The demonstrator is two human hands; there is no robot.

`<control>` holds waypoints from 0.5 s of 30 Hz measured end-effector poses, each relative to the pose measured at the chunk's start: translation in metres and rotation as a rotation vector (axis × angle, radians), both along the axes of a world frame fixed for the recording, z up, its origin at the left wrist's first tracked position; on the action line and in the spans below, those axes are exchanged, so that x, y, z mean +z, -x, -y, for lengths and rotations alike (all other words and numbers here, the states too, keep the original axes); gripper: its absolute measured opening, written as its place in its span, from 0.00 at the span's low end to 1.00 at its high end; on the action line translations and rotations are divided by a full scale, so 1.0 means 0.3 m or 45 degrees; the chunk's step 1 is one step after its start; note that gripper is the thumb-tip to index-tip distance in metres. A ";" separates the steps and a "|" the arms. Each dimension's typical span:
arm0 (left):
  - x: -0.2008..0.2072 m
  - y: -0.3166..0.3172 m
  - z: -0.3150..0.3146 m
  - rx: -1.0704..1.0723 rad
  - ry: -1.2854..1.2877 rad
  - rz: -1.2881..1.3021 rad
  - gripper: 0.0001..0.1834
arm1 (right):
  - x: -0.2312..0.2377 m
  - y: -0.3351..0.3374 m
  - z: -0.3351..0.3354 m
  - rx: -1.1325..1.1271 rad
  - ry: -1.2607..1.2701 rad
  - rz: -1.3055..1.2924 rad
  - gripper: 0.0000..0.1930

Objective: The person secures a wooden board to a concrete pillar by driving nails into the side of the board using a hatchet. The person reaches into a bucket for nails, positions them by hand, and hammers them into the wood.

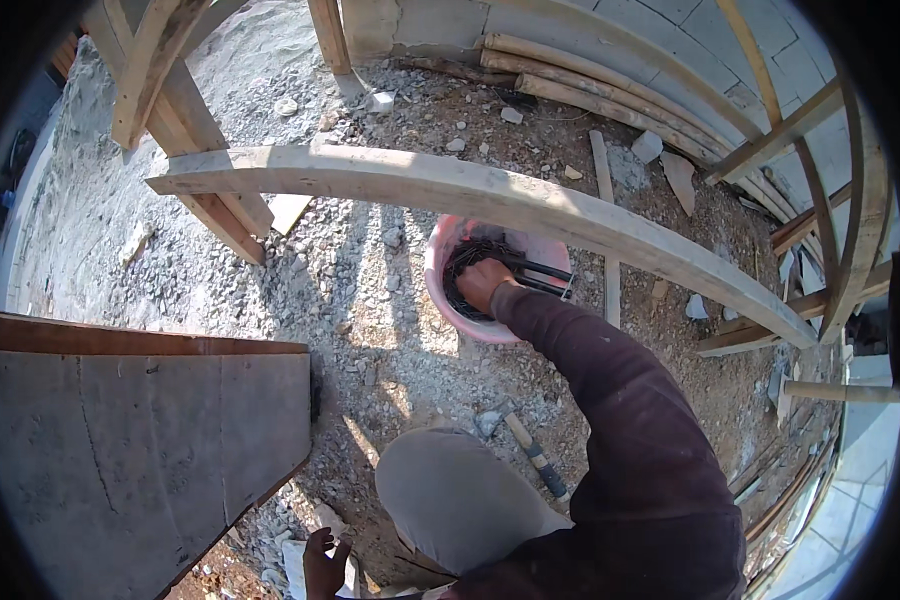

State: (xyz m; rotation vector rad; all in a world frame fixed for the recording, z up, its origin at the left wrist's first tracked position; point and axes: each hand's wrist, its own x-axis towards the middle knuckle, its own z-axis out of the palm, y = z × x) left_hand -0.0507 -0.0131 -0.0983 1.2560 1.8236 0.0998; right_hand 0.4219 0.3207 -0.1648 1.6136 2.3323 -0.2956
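Note:
A pink bucket (438,262) stands on the gravel ahead of me, holding a tangle of thin dark wire (460,290). Two black tool handles (542,268) stick out toward its right rim. My right hand (484,282) reaches down into the bucket and touches the wire; its fingertips are hidden there, so I cannot tell whether they grip anything. Low in the picture, beside my knee, my left hand (326,570) hangs with thumb and fingers apart. Nothing shows between them. Pale stone pieces lie near it.
A long timber beam (470,190) crosses just beyond and above the bucket, joined to wooden posts. At left stands a large grey panel (150,430). A banded wooden handle (535,455) lies right of my knee. Round poles (610,95) rest along the block wall.

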 end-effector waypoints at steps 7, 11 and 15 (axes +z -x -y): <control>-0.037 0.024 0.005 -0.041 -0.015 -0.025 0.28 | -0.019 0.003 0.029 0.083 -0.117 0.051 0.10; -0.047 0.054 0.019 0.015 0.051 0.022 0.29 | 0.009 -0.003 0.008 -0.098 -0.027 0.042 0.10; 0.035 0.068 0.021 -0.009 -0.176 0.049 0.29 | 0.241 0.013 0.054 -0.502 -0.390 -0.633 0.08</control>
